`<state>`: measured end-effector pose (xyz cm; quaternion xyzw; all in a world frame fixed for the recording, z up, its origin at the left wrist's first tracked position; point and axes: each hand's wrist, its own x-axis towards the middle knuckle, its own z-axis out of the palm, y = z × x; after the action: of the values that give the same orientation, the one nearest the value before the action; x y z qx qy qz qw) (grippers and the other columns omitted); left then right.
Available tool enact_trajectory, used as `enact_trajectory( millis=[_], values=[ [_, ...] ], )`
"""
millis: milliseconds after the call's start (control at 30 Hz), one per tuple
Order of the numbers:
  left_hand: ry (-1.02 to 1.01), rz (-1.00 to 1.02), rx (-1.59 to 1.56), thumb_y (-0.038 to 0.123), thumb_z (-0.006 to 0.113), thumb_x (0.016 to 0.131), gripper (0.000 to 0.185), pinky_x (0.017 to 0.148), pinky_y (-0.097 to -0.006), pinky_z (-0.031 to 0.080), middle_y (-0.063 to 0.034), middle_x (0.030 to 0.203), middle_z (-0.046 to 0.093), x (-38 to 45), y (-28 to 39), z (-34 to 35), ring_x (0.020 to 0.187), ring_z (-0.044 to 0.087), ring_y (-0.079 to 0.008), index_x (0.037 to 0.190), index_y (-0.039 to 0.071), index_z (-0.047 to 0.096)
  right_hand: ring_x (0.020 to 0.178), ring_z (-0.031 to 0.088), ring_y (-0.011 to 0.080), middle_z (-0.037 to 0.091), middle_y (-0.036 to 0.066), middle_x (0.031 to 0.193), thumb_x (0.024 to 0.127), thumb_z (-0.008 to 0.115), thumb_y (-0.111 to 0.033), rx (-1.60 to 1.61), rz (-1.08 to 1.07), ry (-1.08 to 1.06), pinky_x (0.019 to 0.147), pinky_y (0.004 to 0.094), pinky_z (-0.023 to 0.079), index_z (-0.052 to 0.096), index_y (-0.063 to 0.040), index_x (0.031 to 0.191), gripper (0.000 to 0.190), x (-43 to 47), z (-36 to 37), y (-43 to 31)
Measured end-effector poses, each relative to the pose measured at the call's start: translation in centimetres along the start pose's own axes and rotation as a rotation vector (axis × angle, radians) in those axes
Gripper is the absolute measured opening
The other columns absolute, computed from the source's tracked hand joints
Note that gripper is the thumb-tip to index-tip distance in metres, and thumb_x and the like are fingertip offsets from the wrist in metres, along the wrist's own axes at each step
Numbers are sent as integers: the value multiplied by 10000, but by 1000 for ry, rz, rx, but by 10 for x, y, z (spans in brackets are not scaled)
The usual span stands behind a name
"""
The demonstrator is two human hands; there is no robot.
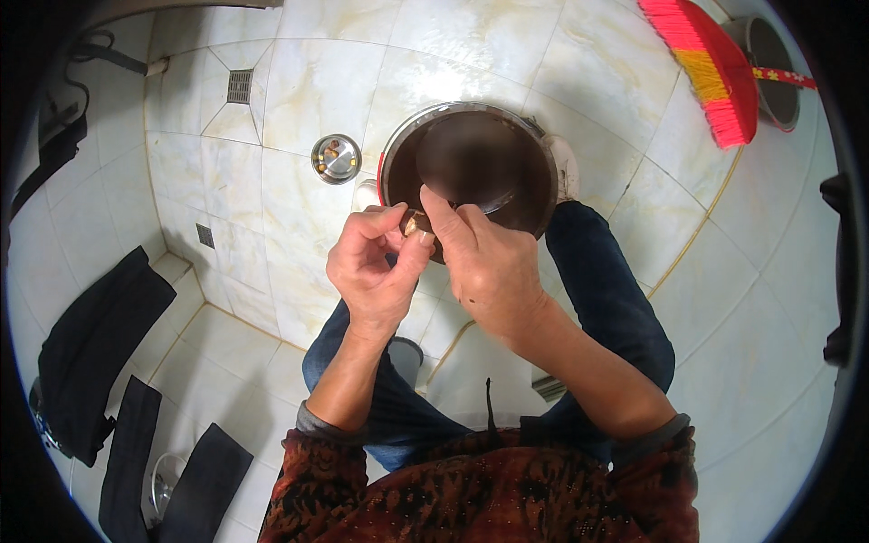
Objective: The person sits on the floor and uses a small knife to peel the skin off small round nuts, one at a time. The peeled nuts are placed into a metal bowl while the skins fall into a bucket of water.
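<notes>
My left hand [380,258] pinches a small brown-shelled nut, probably a chestnut [411,222], between thumb and fingertips. A pale patch shows where its shell is broken. Against the nut's right side rests my right hand [485,265], index finger stretched forward and the other fingers curled. Whether a small tool sits inside that curl is hidden. Both hands are over the near edge of a large round bucket [390,146] with a shiny rim. Its inside is dark and blurred. Left of the bucket, a small steel bowl [358,159] holds several yellow and brown pieces.
Pale tiles [319,88] cover the floor, with a square drain grate [239,86] at upper left. A red and yellow broom [719,75] lies by a grey bin [760,41] at upper right. Dark cloths [102,360] hang at left. My knees flank the bucket's near side.
</notes>
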<state>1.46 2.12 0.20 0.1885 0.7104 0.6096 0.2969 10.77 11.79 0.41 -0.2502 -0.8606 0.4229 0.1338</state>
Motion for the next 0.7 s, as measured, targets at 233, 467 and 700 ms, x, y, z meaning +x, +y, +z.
enact_trajectory(
  millis=[233, 467, 700],
  values=[
    [-9, 24, 52, -51, 677, 739, 265, 598, -208, 474, -50, 799, 576, 2, -6, -5, 672, 514, -71, 979, -35, 565, 577, 591, 253, 557, 132, 704, 774, 554, -42, 809, 376, -170, 489, 332, 463, 498, 13, 1150, 385, 3, 4, 1],
    [-221, 272, 223, -35, 703, 697, 204, 607, -237, 486, -118, 804, 620, 0, 6, 7, 685, 582, -134, 853, -15, 572, 637, 605, 314, 585, 142, 720, 767, 525, -51, 205, 284, -154, 553, 375, 485, 508, 2, 1137, 375, -4, 7, 13],
    [-73, -78, -272, -68, 573, 810, 274, 671, -283, 539, -177, 913, 614, 3, 8, 1, 737, 628, -186, 1072, -49, 496, 642, 601, 302, 608, 181, 738, 827, 510, -36, 340, 317, 45, 583, 342, 465, 580, 9, 944, 144, 11, 4, 19]
  ],
)
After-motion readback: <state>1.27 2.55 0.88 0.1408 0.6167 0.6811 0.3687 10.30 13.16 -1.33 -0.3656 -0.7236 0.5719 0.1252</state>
